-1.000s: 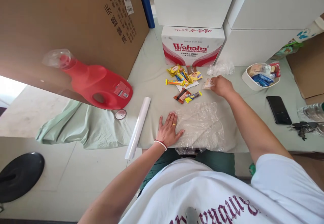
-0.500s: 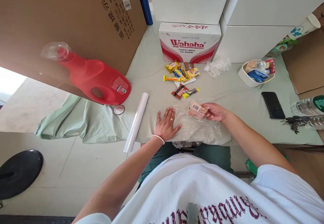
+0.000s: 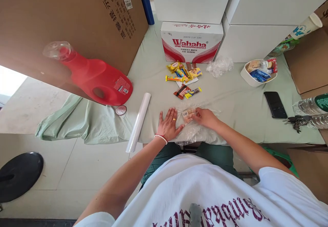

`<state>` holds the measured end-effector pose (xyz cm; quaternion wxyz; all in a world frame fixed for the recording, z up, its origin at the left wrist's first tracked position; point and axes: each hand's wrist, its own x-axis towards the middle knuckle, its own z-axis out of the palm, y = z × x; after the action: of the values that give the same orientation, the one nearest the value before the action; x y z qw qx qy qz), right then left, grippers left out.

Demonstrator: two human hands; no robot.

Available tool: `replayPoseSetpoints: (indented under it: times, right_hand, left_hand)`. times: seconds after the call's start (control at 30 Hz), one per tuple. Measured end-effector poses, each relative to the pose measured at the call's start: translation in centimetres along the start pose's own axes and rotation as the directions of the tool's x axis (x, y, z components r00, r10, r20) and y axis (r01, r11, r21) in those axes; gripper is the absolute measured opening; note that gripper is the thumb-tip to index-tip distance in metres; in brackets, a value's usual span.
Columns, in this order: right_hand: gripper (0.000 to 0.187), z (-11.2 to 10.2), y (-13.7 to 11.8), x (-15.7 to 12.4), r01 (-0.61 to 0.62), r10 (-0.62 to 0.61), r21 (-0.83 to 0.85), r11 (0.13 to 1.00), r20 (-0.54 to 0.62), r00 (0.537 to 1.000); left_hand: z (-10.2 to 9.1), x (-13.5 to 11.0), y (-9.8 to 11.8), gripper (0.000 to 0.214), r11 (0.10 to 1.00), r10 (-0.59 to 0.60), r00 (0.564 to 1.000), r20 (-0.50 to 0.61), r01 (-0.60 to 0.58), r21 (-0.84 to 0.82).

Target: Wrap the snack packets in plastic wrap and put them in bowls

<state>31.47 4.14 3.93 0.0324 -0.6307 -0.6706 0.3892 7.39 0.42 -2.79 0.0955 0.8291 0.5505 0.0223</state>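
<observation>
A sheet of clear plastic film [image 3: 198,131] lies on the green tablecloth [image 3: 238,97] at the near edge. My left hand [image 3: 169,124] rests flat on its left side, fingers spread. My right hand [image 3: 205,117] is closed on a small pinkish snack packet [image 3: 188,114] and holds it down on the film, close to my left fingers. Beyond the film lies a heap of snack packets [image 3: 183,75], and nearer me two more, a brown one [image 3: 181,91] and a yellow one [image 3: 192,92].
A white roll of film [image 3: 138,121] and a small round lid [image 3: 121,110] lie left of my hand. A red detergent jug [image 3: 97,80], cardboard boxes, a Wahaha carton [image 3: 191,42], crumpled plastic [image 3: 219,65], a white snack bowl [image 3: 258,73], a phone [image 3: 275,104], keys and bottles surround them.
My right hand picked a snack packet from beside the heap and brought it back onto the plastic film near my left hand. My left hand stayed flat on the film.
</observation>
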Motion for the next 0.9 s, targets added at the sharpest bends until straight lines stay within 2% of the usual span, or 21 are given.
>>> replayPoseSetpoints:
  times: [0.03,0.1,0.17,0.27,0.33,0.4,0.5,0.6,0.67,0.73,0.77,0.83,0.9]
  right_hand:
    - [0.039,0.2,-0.5,-0.3,0.047,-0.06,-0.149,0.988,-0.085,0.995]
    - [0.04,0.4,-0.9,-0.6,0.057,-0.106,-0.307,0.95,-0.146,0.984]
    - [0.04,0.1,-0.3,-0.9,0.005,-0.051,-0.353,0.936,-0.123,0.991]
    - [0.037,-0.8,2.4,-1.4,-0.055,0.024,-0.39,0.919,-0.085,0.996]
    - [0.039,-1.2,4.7,-2.3,-0.047,0.032,-0.326,0.944,-0.05,0.998]
    - [0.046,-1.2,7.0,-3.7,-0.057,0.051,-0.182,0.982,-0.034,0.998]
    - [0.048,-0.6,9.0,-6.1,-0.087,0.094,0.078,0.993,-0.087,0.992]
    - [0.047,-0.3,8.9,-7.6,-0.003,0.046,0.297,0.955,-0.137,0.99]
    - [0.046,-0.5,7.8,-7.6,0.055,0.019,0.322,0.945,-0.221,0.975]
    - [0.041,-0.8,5.9,-6.6,0.114,-0.045,0.191,0.975,-0.33,0.943]
    - [0.039,-0.9,4.9,-5.8,0.16,-0.123,0.077,0.984,-0.355,0.927]
    - [0.045,-0.8,2.7,-3.7,0.288,-0.327,-0.172,0.942,-0.282,0.902]
    - [0.065,-0.2,0.8,-1.6,0.391,-0.453,-0.347,0.852,-0.116,0.884]
  left_hand:
    - [0.0,0.0,0.0,0.087,1.0,0.0,1.0,-0.001,0.0,-0.002]
    - [-0.1,0.0,0.1,0.087,1.0,0.0,1.0,-0.001,0.0,-0.006]
    - [-0.2,0.0,0.1,0.087,1.0,0.002,1.0,0.0,-0.002,-0.013]
    - [0.0,0.0,0.0,0.088,1.0,0.0,1.0,-0.003,0.0,-0.026]
    - [0.1,0.0,0.0,0.089,0.999,-0.003,1.0,-0.012,0.002,-0.034]
    - [0.3,0.0,-0.1,0.089,0.999,-0.004,1.0,-0.021,0.003,-0.037]
    - [0.3,0.0,-0.2,0.085,0.999,0.01,1.0,-0.021,-0.011,-0.036]
    - [0.2,0.0,-0.2,0.081,0.999,0.02,1.0,-0.014,-0.02,-0.029]
    - [0.2,0.0,-0.2,0.083,1.0,0.014,1.0,-0.014,-0.015,-0.024]
    - [0.3,0.1,-0.2,0.087,1.0,0.009,1.0,-0.014,-0.009,-0.018]
    - [0.4,0.1,-0.2,0.088,1.0,0.006,1.0,-0.014,-0.007,-0.015]
    - [0.4,0.1,-0.2,0.089,1.0,0.006,1.0,-0.017,-0.006,-0.009]
    - [0.5,0.1,-0.1,0.089,1.0,0.007,1.0,-0.021,-0.007,-0.004]
